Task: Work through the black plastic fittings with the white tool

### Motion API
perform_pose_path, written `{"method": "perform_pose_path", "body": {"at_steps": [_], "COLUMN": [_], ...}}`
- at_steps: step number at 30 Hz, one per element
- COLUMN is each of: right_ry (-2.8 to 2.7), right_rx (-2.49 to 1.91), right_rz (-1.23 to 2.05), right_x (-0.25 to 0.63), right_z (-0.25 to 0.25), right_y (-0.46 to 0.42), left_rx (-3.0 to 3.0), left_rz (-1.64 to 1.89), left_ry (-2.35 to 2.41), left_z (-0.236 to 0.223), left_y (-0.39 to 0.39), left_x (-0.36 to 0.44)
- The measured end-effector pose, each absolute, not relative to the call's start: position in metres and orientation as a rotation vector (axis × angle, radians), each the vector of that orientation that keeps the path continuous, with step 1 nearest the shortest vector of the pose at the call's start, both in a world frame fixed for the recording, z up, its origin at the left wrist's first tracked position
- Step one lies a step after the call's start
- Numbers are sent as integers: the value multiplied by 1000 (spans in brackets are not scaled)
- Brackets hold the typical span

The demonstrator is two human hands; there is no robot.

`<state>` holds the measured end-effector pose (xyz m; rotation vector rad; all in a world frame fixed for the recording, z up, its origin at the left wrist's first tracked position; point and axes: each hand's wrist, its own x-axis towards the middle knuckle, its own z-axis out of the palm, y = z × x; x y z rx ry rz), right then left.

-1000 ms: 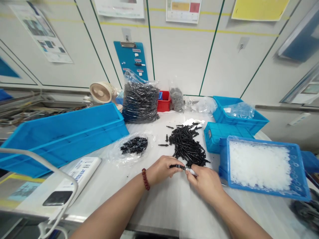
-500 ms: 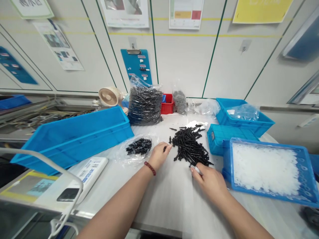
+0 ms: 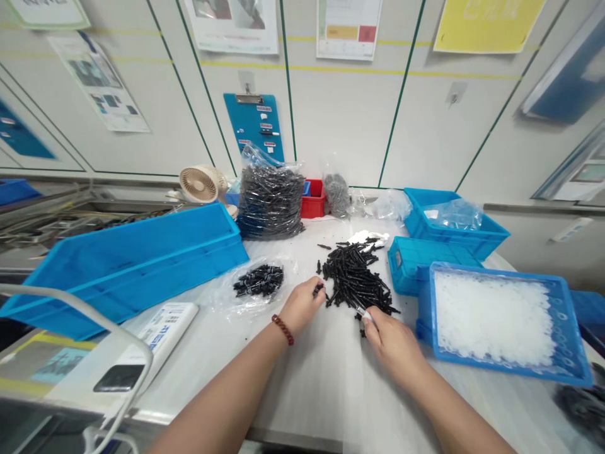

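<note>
My left hand (image 3: pixel 302 308), with a beaded bracelet at the wrist, is closed on a small black part (image 3: pixel 318 289) at the left edge of a heap of black parts (image 3: pixel 357 274). At the near edge of that heap my right hand (image 3: pixel 394 340) is closed around a slim whitish tool (image 3: pixel 363 312); its exact kind is hard to make out. Small dark parts show just beside the right fingertips. Left of my left hand, a clear plastic bag (image 3: pixel 227 301) lies flat with black parts on it.
A long blue bin (image 3: pixel 142 265) and a white scale (image 3: pixel 165 321) stand at the left. On the right, a blue tray (image 3: pixel 432 334) holds small white pieces (image 3: pixel 491 315). Behind are a full bag of dark parts (image 3: pixel 271 202), a red bin (image 3: pixel 314 205) and a fan (image 3: pixel 201 184).
My left hand has turned slightly, so the black part in its fingers shows more. My right hand stays at the heap's near edge, its whitish tool shifted a little. The whole view has shifted slightly.
</note>
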<state>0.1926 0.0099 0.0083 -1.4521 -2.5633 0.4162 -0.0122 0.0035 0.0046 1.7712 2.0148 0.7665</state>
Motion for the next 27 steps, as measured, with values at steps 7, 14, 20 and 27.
{"method": "perform_pose_path", "body": {"at_steps": [7,14,20,27], "right_ry": [-2571,-2599,-2681,-2701], "right_rx": [-1437,-1430,-1394,-1436], "right_rz": [504,484,446,401], "right_x": [193,192,191,188], "right_z": [10,15,17,12], "right_y": [11,8,4,2], "left_rx": [1406,1523,1706,1870], "left_rz": [1078,983,847,820], "left_ry": [1287,1302,1293,1236], "left_z": [6,8,6,2], "left_y": [-8,-12,-13,-14], "left_x": [-4,-4,-2,2]}}
